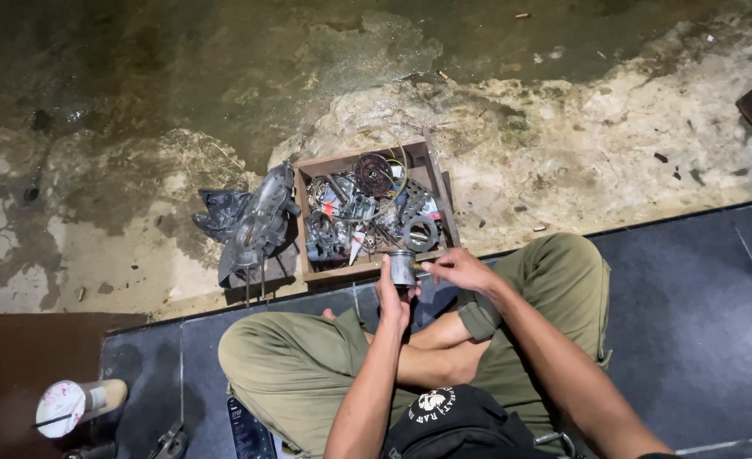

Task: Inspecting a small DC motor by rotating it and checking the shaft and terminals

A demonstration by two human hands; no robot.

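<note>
I am holding a small metal cup [403, 267] tight in my left hand [392, 297]; it looks hard and heavy. My right hand [461, 270] is pinching a thin stick [418, 266] against its side, near the wooden box [444, 204].

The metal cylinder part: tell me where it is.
In the head view, centre frame: the metal cylinder part sits in the left hand, just before the wooden box, right hand beside it.
</note>
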